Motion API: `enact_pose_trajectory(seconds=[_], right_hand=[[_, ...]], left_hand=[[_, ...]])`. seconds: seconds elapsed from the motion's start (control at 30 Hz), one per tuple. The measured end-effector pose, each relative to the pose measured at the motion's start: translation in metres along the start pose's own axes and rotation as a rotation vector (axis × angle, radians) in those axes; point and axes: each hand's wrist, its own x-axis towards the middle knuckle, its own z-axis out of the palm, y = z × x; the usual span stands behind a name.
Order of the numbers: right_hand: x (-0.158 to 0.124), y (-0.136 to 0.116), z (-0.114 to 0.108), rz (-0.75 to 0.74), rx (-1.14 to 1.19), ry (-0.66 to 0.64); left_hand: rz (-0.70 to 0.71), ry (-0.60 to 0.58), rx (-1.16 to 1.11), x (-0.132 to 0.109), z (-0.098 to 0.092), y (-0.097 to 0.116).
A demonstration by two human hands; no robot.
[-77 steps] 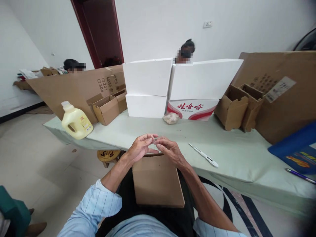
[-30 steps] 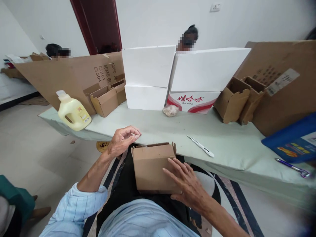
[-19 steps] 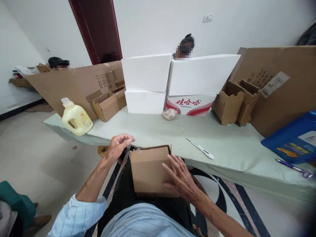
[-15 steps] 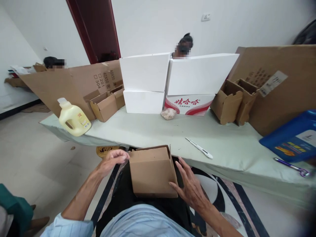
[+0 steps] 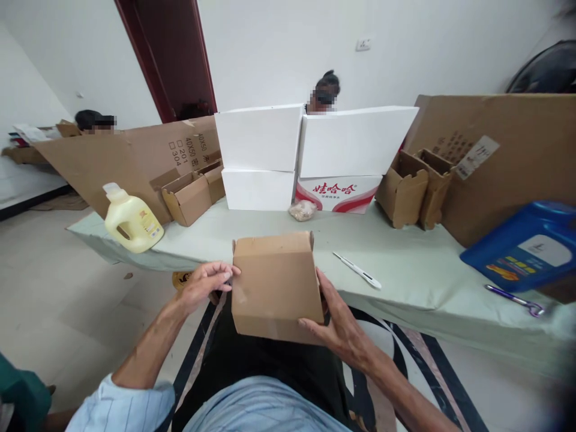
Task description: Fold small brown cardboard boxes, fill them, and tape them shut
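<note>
A brown cardboard box (image 5: 275,282) is held tilted above my lap, one broad face toward me. My right hand (image 5: 339,321) grips its right side, the thumb on the lower front and the fingers around the edge, partly hidden. At the left edge of the box, my left hand (image 5: 204,285) has loosely bent fingers, a fingertip touching the cardboard and no grip around it. A white craft knife (image 5: 357,270) lies on the table to the right of the box.
The table (image 5: 198,240) has a pale green cover. Left stands a yellow jug (image 5: 132,222), with small open boxes (image 5: 189,201) beside it. White cartons (image 5: 258,141) form a wall at the back. To the right are a blue jug (image 5: 522,246) and a purple-handled tool (image 5: 513,297).
The box has been lifted up and forward from the lap and tilted to show more of its broad face. My right hand has closed on its right side.
</note>
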Motion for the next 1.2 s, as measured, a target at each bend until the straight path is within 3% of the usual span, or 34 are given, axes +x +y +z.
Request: enact_pose_trajectory(seconds=[0.17, 0.3, 0.4, 0.6, 0.73, 0.9, 1.07, 1.2], right_hand=[[0.068, -0.003, -0.037, -0.03, 0.051, -0.101], [0.103, 0.008, -0.038, -0.077, -0.025, -0.193], [0.115, 0.022, -0.028, -0.098, -0.077, -0.192], [0.107, 0.05, -0.01, -0.113, -0.159, -0.135], [0.088, 0.06, 0.007, -0.312, -0.334, -0.123], [0.087, 0.068, 0.031, -0.463, -0.428, 0.016], [0.109, 0.073, 0.026, -0.531, -0.34, 0.055], [0.131, 0.062, 0.005, -0.509, -0.199, 0.111]], left_hand=[[0.005, 0.021, -0.027, 0.049, -0.011, 0.046], [-0.081, 0.06, -0.045, 0.084, -0.015, 0.045], [-0.095, 0.07, -0.079, 0.097, -0.021, 0.035], [-0.046, 0.031, -0.168, 0.08, -0.035, 0.016], [0.007, 0.022, -0.287, 0.059, -0.033, 0.004], [0.006, -0.001, -0.342, 0.055, -0.023, -0.005], [0.008, -0.024, -0.335, 0.057, -0.022, 0.005], [0.072, 0.028, -0.234, 0.057, -0.03, 0.035]])
